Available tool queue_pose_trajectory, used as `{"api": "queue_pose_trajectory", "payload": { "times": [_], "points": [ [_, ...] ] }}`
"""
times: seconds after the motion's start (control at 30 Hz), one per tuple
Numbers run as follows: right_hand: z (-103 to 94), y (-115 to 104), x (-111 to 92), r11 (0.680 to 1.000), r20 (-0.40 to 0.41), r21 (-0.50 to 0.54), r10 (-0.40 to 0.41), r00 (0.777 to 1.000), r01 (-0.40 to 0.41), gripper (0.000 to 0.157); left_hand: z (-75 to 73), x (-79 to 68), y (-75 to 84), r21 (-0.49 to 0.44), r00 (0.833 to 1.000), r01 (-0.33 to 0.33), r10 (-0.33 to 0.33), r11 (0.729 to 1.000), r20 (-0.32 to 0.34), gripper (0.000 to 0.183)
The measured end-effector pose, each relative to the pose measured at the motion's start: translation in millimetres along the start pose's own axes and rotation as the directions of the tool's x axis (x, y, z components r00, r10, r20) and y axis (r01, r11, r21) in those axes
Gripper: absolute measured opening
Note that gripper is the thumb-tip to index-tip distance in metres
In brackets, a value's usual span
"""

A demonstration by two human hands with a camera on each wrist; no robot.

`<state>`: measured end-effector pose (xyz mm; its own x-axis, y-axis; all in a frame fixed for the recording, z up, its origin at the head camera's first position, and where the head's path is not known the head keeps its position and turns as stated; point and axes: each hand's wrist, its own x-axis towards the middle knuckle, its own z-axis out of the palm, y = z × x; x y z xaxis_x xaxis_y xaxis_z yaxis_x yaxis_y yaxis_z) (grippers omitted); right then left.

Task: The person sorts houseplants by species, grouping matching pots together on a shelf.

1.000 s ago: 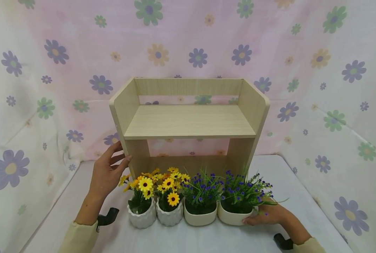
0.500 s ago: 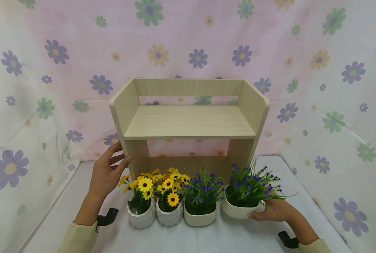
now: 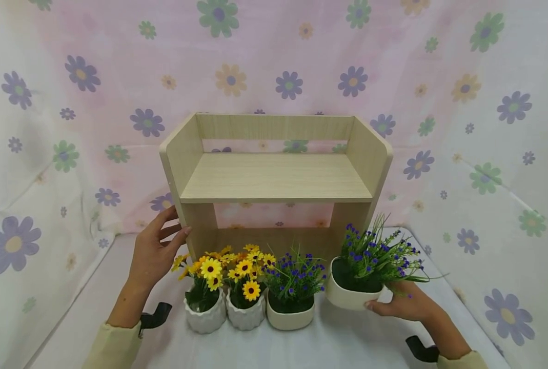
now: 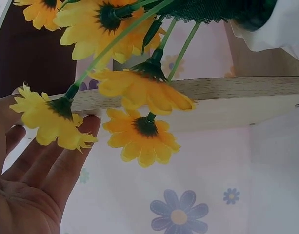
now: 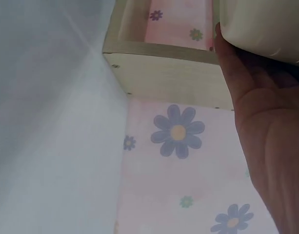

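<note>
My right hand (image 3: pixel 407 302) grips a cream flowerpot (image 3: pixel 354 294) of purple artificial flowers from its right side, thumb low on the front. The pot is raised and tilted; in the right wrist view the fingers reach under the pot (image 5: pixel 266 27). My left hand (image 3: pixel 156 251) holds the left side panel of a light wooden shelf (image 3: pixel 278 177), thumb at the front edge, fingers along the outer face. The left wrist view shows fingertips at the panel edge (image 4: pixel 227 87), partly behind yellow flowers (image 4: pixel 142 131).
In a row before the shelf stand two white pots (image 3: pixel 204 315) of yellow flowers and another cream pot (image 3: pixel 290 320) of purple flowers. The shelf has an upper board and a lower compartment. Flower-printed cloth (image 3: pixel 274 46) hangs behind and at both sides of the white table (image 3: pixel 255 353).
My right hand has lifted the rightmost flowerpot off the table, moving it up and slightly right, away from the row. My left hand stays at the shelf's side.
</note>
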<state>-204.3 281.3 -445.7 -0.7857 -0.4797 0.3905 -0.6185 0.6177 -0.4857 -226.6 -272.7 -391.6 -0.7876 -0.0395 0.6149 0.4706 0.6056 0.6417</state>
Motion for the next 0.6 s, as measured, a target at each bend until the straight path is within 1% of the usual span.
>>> {"api": "queue_pose_trajectory", "payload": {
  "times": [0.1,0.17,0.23,0.37,0.53,0.6],
  "points": [
    [-3.9,-5,2,0.999,-0.015,0.044,-0.011,1.000,0.011,0.091,0.1,-0.2,0.4,-0.009,1.000,0.000,0.000,1.000,-0.002,0.062],
    [-6.8,-8,4,0.994,-0.012,0.112,-0.001,1.000,0.002,0.091,0.0,-0.5,1.0,-0.018,1.000,0.001,-0.001,1.000,0.000,0.062],
    [-9.5,-11,6,0.982,-0.011,0.188,0.001,1.000,0.001,0.094,0.0,-0.5,1.4,-0.024,1.000,0.003,-0.003,1.000,0.001,0.062],
    [-13.3,-17,10,0.955,-0.041,0.293,-0.042,0.998,0.053,0.099,0.3,0.1,2.1,-0.037,1.000,0.009,-0.009,0.999,0.001,0.061],
    [-19.3,-27,16,0.930,-0.069,0.360,-0.058,0.996,0.079,0.102,-0.2,0.1,2.1,-0.039,1.000,0.013,-0.012,0.999,0.009,0.060],
    [-21.5,-31,19,0.924,-0.080,0.371,-0.065,0.995,0.091,0.105,-1.0,0.4,1.9,-0.040,1.000,0.014,-0.013,0.999,0.010,0.060]
  ]
}}
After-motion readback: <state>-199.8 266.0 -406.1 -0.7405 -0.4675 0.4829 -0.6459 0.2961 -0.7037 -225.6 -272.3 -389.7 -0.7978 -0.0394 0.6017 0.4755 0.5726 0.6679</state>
